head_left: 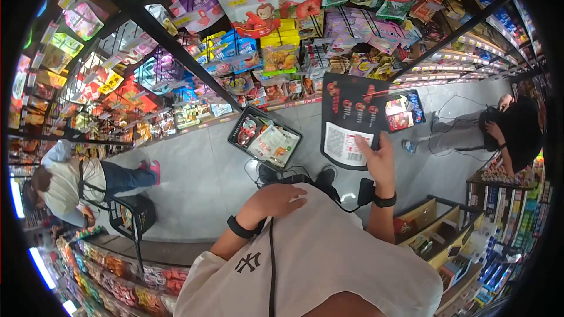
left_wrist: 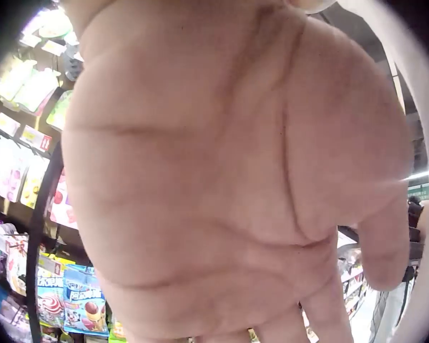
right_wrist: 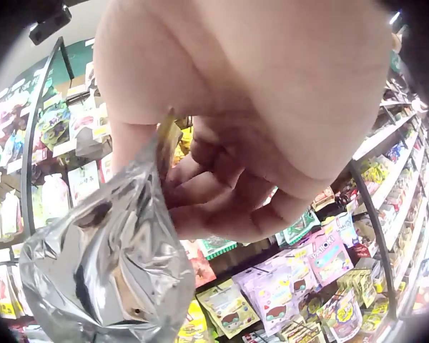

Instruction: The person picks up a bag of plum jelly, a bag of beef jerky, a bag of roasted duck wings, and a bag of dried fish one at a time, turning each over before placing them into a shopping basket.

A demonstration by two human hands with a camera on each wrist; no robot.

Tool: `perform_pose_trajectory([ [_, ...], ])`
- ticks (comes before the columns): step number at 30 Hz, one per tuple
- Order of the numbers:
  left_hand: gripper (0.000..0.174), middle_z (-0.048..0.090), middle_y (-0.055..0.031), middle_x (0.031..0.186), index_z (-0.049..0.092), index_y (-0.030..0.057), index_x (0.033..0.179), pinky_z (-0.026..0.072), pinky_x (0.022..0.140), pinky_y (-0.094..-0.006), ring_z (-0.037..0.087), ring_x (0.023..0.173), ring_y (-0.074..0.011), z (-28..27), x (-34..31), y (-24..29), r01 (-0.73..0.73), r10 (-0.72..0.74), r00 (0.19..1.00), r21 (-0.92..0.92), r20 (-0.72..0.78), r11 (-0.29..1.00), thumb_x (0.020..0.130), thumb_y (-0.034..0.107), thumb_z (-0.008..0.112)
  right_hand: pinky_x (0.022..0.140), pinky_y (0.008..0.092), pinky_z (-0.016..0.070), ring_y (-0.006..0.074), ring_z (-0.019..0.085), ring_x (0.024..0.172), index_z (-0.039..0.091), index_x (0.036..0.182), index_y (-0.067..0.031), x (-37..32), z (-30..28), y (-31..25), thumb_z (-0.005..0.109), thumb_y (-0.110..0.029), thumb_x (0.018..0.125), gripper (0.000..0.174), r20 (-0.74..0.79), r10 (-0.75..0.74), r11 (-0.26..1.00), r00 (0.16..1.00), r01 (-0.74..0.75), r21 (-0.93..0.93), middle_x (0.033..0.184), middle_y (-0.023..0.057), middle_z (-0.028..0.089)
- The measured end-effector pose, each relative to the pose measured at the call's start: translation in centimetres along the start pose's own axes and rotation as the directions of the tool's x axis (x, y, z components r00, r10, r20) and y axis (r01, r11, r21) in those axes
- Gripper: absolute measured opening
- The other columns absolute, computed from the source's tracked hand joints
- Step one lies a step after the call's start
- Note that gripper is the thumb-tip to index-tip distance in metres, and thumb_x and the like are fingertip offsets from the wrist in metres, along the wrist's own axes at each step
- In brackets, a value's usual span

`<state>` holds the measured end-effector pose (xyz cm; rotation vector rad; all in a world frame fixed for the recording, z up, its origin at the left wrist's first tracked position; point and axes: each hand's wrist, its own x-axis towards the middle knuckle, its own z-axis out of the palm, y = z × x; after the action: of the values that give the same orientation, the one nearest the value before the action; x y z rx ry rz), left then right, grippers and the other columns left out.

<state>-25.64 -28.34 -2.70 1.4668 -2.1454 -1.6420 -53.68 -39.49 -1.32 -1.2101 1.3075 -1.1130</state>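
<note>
Wears pale shirt (head_left: 335,252) at six o'clock, holds left hand (head_left: 271,202) relaxed, empty; pinches black packet (head_left: 352,104) at two o'clock with right hand (head_left: 380,161).

Pale shirt (head_left: 352,252), black monogram (head_left: 248,262) at nine o'clock, black cord (head_left: 272,258) beside it; black left band (head_left: 241,228) at ten, right band (head_left: 385,201) at two; dark shoes (head_left: 326,176) at twelve.

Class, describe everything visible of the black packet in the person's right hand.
The black packet carries red and white print, with a white label and barcode low on its printed face. Its other side, in the right wrist view, looks like shiny, crinkled silver foil. It is held up, printed face towards the head camera, gripped near a lower corner by the right hand, the thumb over the label. Whether it is sealed I cannot tell.
</note>
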Motion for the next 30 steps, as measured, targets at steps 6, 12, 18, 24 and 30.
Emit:
perform_pose_trajectory([
  [6,0.037,0.073,-0.014,0.115,0.069,0.0132,0.133,0.0531,0.091,-0.043,0.068,0.107,-0.0342,6.5,9.0,6.2,-0.099,0.118,0.978,0.11,-0.175,0.989,0.104,0.034,0.056,0.079,0.0287,0.0508,0.0108,0.063,0.084,0.07,0.104,0.0025,-0.1,-11.7,1.0,0.082,-0.013,0.088,0.025,0.226,-0.165,0.945,0.96,0.22,-0.241,0.092,0.0063,0.073],
  [12,0.036,0.072,-0.0145,0.118,0.069,0.0136,0.132,0.0519,0.095,-0.043,0.066,0.11,-0.035,9.7,13.4,13.5,-0.112,0.112,0.993,0.004,0.034,0.994,0.105,0.032,0.055,0.08,0.0275,0.0509,0.0096,0.064,0.087,0.071,0.108,0.0026,-0.2,-21.9,3.7,0.081,-0.011,0.089,0.025,0.086,-0.025,0.987,0.996,0.038,-0.155,0.097,0.0048,0.074],
  [18,0.037,0.072,-0.0157,0.12,0.068,0.0117,0.134,0.052,0.095,-0.0443,0.066,0.111,-0.0358,11.7,14.9,14.5,-0.004,0.004,1.0,0.092,-0.007,0.996,0.105,0.032,0.055,0.077,0.0271,0.0518,0.0084,0.065,0.084,0.069,0.108,0.0034,-0.1,-24.1,5.9,0.08,-0.012,0.091,0.025,0.079,0.061,0.995,0.995,-0.054,-0.078,0.093,0.0056,0.074],
  [24,0.043,0.073,-0.0166,0.119,0.065,0.0096,0.137,0.0526,0.094,-0.0462,0.068,0.109,-0.037,11.9,15.9,14.9,0.009,-0.014,0.999,0.118,0.045,0.993,0.106,0.037,0.052,0.076,0.029,0.0521,0.0104,0.065,0.083,0.068,0.103,0.0037,0.1,-21.4,6.0,0.081,-0.013,0.089,0.025,0.261,-0.047,0.993,0.964,0.073,-0.091,0.088,0.0068,0.073],
  [30,0.048,0.073,-0.0181,0.119,0.063,0.0085,0.138,0.0526,0.094,-0.0467,0.067,0.111,-0.0383,11.8,17.1,15.9,0.018,-0.019,1.0,0.106,0.011,0.994,0.105,0.041,0.051,0.085,0.0285,0.0527,0.0105,0.066,0.092,0.068,0.115,0.0047,-0.6,-21.5,7.3,0.077,-0.008,0.092,0.028,0.383,-0.002,0.994,0.924,0.043,-0.097,0.103,0.0053,0.074],
])
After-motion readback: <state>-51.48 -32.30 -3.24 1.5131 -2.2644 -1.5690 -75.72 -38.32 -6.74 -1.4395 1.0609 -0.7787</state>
